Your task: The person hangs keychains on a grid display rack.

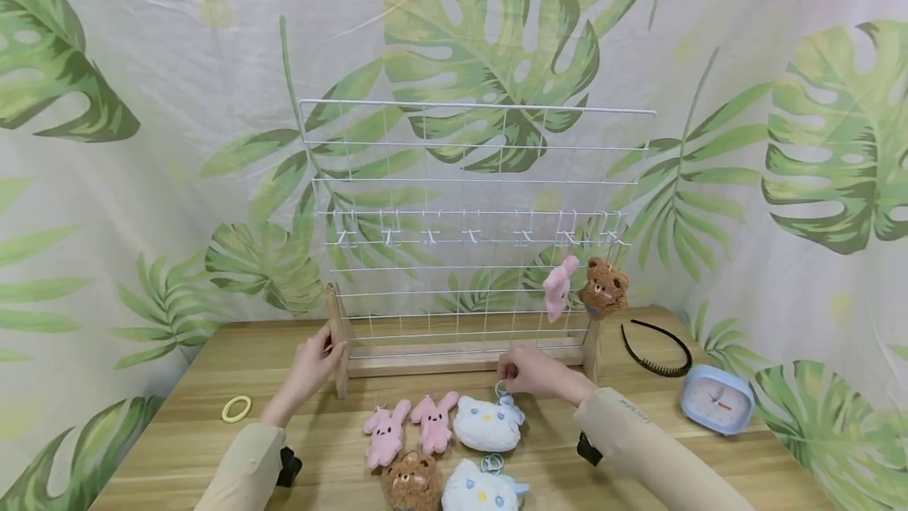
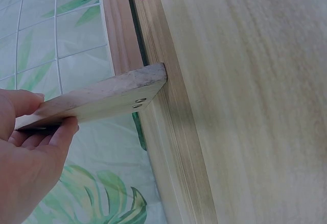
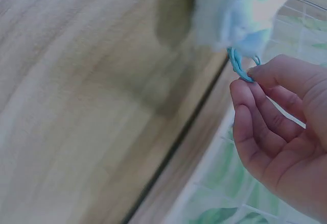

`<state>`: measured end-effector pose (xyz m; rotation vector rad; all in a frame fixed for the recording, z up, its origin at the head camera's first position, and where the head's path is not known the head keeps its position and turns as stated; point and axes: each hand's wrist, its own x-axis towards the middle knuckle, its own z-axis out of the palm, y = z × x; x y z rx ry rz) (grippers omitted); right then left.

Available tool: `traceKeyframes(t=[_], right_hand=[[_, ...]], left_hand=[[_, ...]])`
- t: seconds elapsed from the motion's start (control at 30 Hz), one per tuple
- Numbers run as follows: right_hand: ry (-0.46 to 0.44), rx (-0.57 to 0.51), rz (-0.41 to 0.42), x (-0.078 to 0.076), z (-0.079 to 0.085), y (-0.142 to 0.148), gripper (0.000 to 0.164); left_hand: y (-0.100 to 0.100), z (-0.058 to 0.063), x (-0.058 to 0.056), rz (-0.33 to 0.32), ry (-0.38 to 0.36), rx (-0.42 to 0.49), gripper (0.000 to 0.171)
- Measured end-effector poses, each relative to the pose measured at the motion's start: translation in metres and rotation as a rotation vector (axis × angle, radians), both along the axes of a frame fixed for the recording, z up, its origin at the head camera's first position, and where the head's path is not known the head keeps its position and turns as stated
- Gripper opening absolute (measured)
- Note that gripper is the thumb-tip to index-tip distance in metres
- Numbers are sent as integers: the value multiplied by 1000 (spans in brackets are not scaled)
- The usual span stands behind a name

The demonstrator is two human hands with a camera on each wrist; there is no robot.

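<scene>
My right hand (image 1: 534, 373) pinches the light-blue ring (image 3: 237, 66) of a white plush keychain (image 1: 488, 424) between thumb and fingertips. In the right wrist view the plush hangs from that ring over the wood. With thumb on one side and fingers on the other, my left hand (image 1: 314, 359) grips the wooden side post (image 2: 102, 94) of a white wire grid rack (image 1: 478, 107). Below the rack lie two pink rabbit plush keychains (image 1: 386, 434), a brown bear plush (image 1: 411, 483) and a second white plush (image 1: 482, 489).
Several clear hooks (image 1: 470, 236) line the rack. A pink plush (image 1: 558, 289) and a brown bear (image 1: 604, 287) hang at its right end. A black headband (image 1: 663, 369) and a blue clock (image 1: 716, 399) stand at right, a yellow ring (image 1: 236, 409) at left on the wooden table (image 1: 191, 448).
</scene>
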<state>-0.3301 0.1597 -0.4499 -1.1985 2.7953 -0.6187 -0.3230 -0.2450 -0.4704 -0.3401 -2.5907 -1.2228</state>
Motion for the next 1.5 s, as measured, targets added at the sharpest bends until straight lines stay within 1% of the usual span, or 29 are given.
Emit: traceKeyframes(t=[0.07,0.2,0.33,0.47,0.67,0.87,0.97,1.13,1.3,1.5], right_hand=[[3,-24,3,3,7,1,7],[38,-75,18,8,20,2,8],[87,-97,20,13,32,2,7],[115,-104,22,19,44,1,7],[133,-118,25,30,73,2,5],[256,-135,9,29,100,9,6],[308,-163,-2,29,116,12,7],[396,-179,-29,32,143,16,6],[440,-184,-79,34,167,18,4],[491,-222,-101,32,190,20,6]], left_hand=[[0,0,0,1,0,-4,45],[1,0,1,0,-6,-1,45],[1,1,1,0,-3,7,45],[2,1,1,0,0,3,45],[0,1,0,0,-14,-4,48],[-1,0,0,-1,-7,-3,48],[0,1,1,1,-5,-8,46],[2,1,3,15,7,-13,41],[2,1,3,22,6,-16,39],[1,1,2,18,2,-13,43]])
